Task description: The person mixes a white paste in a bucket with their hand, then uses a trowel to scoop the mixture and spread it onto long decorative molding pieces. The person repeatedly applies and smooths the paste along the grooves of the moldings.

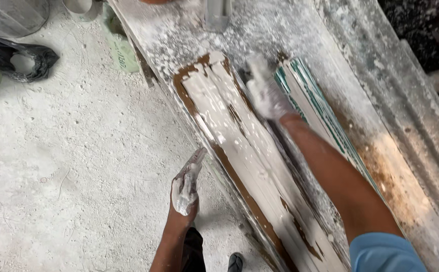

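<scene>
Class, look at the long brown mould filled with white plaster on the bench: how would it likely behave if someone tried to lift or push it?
The mould is long and full of wet-looking plaster, so probably heavy and awkward. White coating on it and on the right hand suggests a slippery grip. Lying flat on the bench, it would likely slide, not roll.

A: What's on the tabletop (179, 30)?
B: Plaster-dusted. Long brown mould (239, 166) coated in white plaster, green-striped strip (310, 100) just beside it, grey cylinder (216, 14) at far end.
A: Floor (68, 151)?
B: Black bag (20, 60), buckets (13, 15).
</scene>
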